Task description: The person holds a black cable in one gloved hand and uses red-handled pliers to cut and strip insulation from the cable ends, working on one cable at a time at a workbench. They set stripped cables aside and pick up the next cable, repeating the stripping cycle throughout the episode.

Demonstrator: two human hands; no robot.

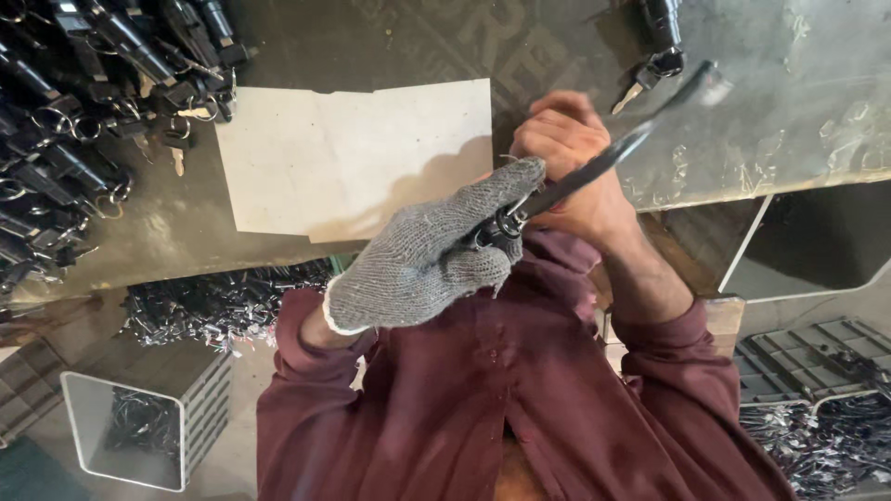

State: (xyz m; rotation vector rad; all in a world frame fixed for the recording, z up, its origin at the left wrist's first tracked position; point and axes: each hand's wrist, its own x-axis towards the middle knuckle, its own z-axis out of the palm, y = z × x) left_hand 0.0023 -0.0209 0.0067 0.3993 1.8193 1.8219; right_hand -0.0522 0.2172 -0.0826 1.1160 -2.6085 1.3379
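Note:
My left hand (pixel 436 255), in a grey knitted glove, grips a small dark round part (pixel 506 223) at the lower end of a long black tool (pixel 617 148). My bare right hand (pixel 566 158) is closed around the tool's shaft, just behind the gloved fingers. The tool slants up and to the right, and its far tip (pixel 710 79) is blurred. Both hands are held close to my chest over the front edge of the worktable (pixel 278 250). My sleeves are maroon.
A pale cardboard sheet (pixel 357 158) lies on the table. Several black lock cylinders with keys and rings (pixel 83 102) are heaped at the left; one more (pixel 659 42) is at top right. Loose dark metal parts (pixel 218 301) fill bins below, and a grey crate (pixel 817 357) stands at right.

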